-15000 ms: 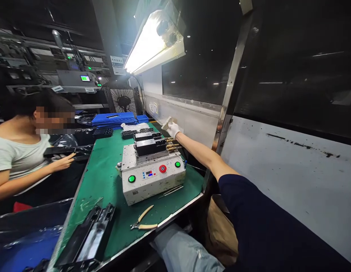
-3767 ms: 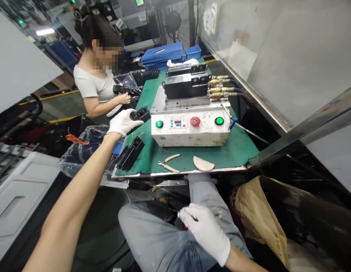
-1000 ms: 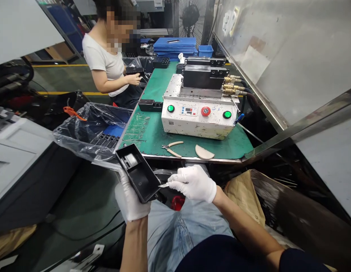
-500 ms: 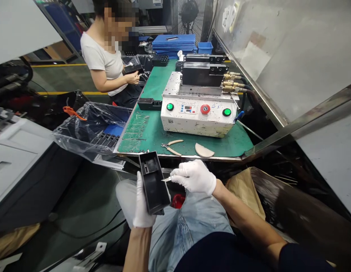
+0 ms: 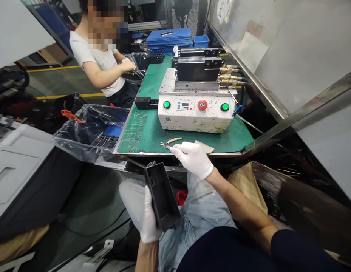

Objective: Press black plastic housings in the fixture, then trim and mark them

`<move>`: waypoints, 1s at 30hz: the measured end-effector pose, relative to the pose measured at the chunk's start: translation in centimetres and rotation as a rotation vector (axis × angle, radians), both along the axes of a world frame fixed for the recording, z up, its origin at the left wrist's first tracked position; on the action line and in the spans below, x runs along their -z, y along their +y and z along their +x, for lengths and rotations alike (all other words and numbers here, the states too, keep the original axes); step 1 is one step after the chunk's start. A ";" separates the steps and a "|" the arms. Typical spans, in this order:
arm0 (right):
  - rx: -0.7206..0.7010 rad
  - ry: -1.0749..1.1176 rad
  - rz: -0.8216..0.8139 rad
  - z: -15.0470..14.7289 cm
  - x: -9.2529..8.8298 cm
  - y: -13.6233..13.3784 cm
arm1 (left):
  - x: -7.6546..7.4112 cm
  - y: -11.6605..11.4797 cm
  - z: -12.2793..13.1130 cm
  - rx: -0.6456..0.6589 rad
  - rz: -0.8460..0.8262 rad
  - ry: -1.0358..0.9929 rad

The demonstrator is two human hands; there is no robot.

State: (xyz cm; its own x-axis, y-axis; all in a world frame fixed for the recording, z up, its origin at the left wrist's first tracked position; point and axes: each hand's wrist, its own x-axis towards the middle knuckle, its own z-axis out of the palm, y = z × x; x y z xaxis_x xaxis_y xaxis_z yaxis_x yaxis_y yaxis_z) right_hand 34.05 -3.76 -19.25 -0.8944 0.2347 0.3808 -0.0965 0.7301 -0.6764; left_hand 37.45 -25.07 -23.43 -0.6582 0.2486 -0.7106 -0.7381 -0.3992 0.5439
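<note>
My gloved left hand is closed around a black plastic box, tilted above my lap with its open side facing up. The box is long and has raised inner walls at its far end. My gloved right hand is apart from the box, over the table's front edge, with its fingers pinched on a small knife. Only a bit of the knife shows, against the metal jaws of the cutting pliers. My right hand hides the pliers' lower handle and part of a beige half-round piece.
A white machine with green buttons holds black parts on the green table. Another black part lies beside it. A plastic-lined bin stands left. A co-worker sits beyond. Blue sheets are stacked behind.
My right hand has moved away from the box, up and forward to the table edge beside the pliers. My left hand has lowered the box slightly and turned it.
</note>
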 end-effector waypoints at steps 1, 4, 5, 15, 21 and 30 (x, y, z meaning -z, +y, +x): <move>-0.029 0.020 -0.084 0.7 -0.4 -1.3 | 0.0 0.3 -0.2 -0.045 -0.047 0.057; -0.094 0.010 -0.253 2.8 -0.7 -5.4 | -0.3 1.2 -0.7 -0.196 -0.210 0.376; -0.102 0.000 -0.275 3.2 -0.5 -6.6 | -0.3 1.4 -0.8 -0.229 -0.256 0.476; -0.125 -0.014 -0.267 2.9 1.0 -8.8 | 0.1 1.2 -0.7 -0.230 -0.388 0.648; -0.112 0.004 -0.281 2.9 1.2 -8.7 | -0.2 1.4 -0.7 -0.185 -0.402 0.667; -0.091 -0.002 -0.355 2.8 1.5 -9.0 | -0.1 1.5 -0.2 -0.203 -0.425 0.610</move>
State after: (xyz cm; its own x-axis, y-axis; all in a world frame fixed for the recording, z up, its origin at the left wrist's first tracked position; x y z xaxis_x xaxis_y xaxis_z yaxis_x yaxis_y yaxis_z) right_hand 36.88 -12.76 -20.73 -0.9183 0.2717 0.2880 -0.1485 0.4381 -0.8866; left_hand 37.24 -23.52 -23.38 -0.9678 -0.1320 -0.2142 -0.1925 -0.1602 0.9681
